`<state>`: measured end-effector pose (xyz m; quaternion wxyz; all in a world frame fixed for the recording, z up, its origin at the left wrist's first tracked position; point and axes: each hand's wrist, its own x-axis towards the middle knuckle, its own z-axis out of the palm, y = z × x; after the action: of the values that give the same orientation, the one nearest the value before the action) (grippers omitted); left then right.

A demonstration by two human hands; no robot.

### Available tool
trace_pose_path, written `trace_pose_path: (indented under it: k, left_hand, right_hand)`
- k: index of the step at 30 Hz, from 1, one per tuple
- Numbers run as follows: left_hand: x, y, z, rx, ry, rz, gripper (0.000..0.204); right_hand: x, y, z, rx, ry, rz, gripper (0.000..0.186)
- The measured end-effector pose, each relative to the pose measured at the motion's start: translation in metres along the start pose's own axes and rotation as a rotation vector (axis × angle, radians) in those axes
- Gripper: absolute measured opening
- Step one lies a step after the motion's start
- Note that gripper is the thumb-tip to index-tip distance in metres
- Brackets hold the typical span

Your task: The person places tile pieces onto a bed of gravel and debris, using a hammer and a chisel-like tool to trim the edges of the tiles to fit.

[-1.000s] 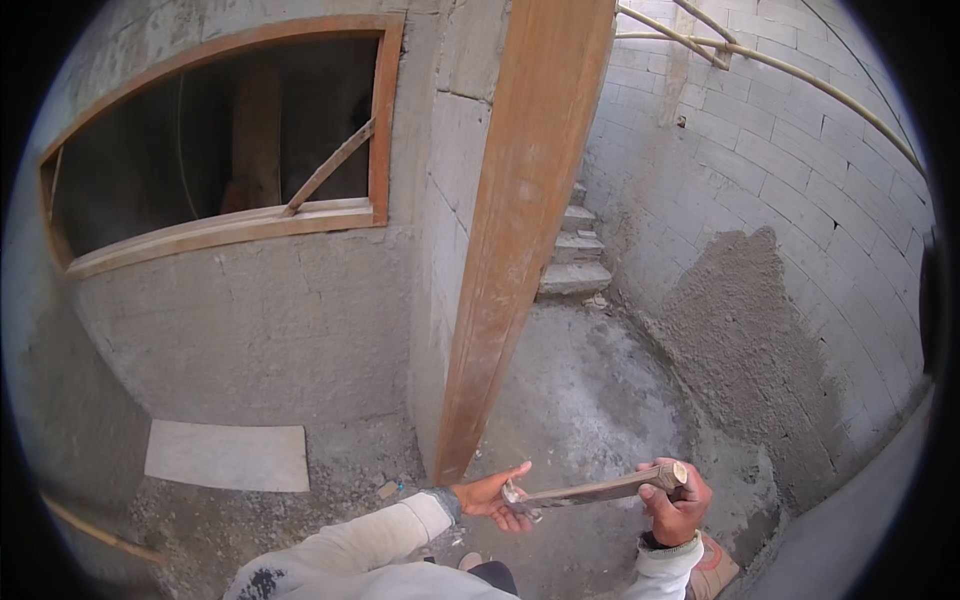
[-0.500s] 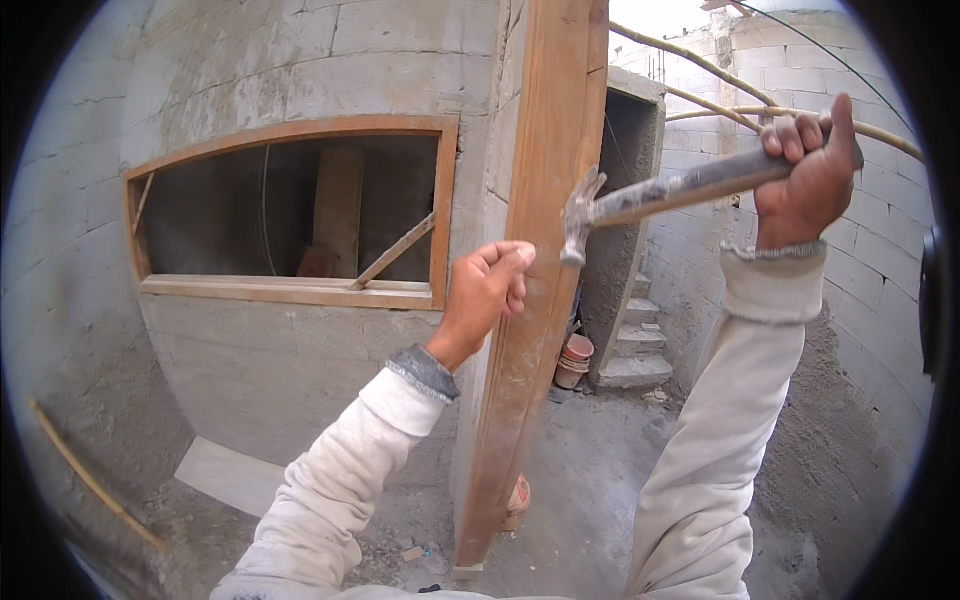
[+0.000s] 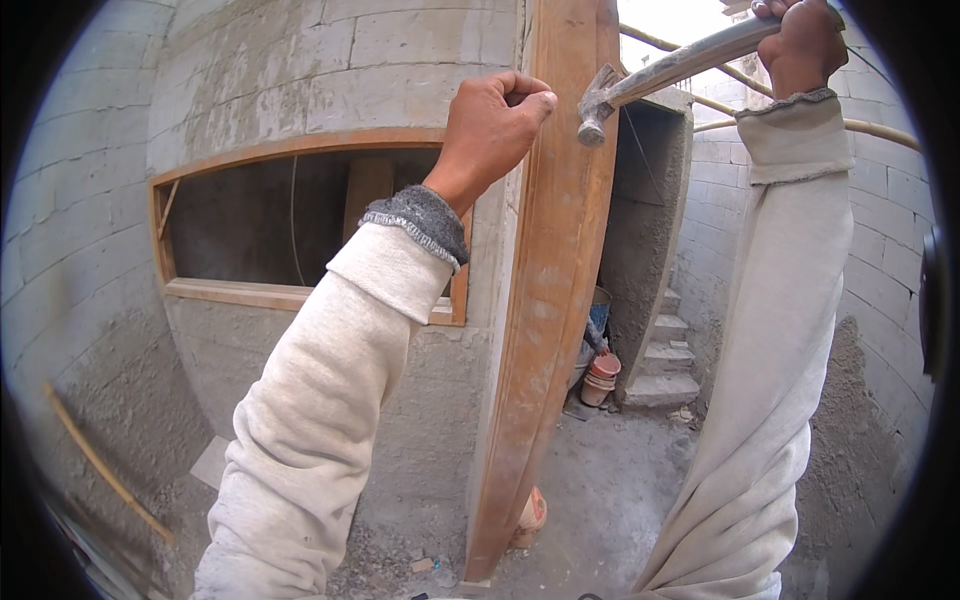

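Note:
My right hand (image 3: 803, 45) grips a claw hammer (image 3: 690, 62) by the end of its handle, high at the upper right. The hammer's metal head hangs in front of a tall brown wooden door-frame post (image 3: 555, 270), close to its right edge. At the post's left side my left hand (image 3: 495, 128) is raised, thumb and forefinger pinched together. Whatever is in that pinch is too small to make out. A short gap separates the hammer head from the left fingertips.
Left of the post, a wooden window frame (image 3: 235, 291) sits in the grey block wall (image 3: 400, 60). Beyond the post are concrete steps (image 3: 660, 388) and stacked reddish buckets (image 3: 601, 380). A thin pole (image 3: 105, 462) leans at lower left. Rubble lies near the post's foot.
Both hands have risen, the left one well up along the post. The hammer has gone up with my right hand, its head still in front of the post's edge. The view has shifted slightly.

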<state>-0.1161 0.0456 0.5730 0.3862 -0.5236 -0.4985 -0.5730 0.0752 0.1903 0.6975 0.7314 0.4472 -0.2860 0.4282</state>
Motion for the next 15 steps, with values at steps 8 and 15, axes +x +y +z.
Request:
trace_pose_path:
  k: [8,15]
  left_hand:
    - [0.030,-0.009,0.025,0.165,0.027,0.143,0.018]
    - [0.071,-0.029,0.032,0.345,-0.083,0.394,0.016]
  right_hand:
    - [0.007,-0.005,-0.025,-0.057,0.037,0.032,0.021]
    - [0.026,-0.034,-0.037,0.083,-0.281,0.287,0.021]
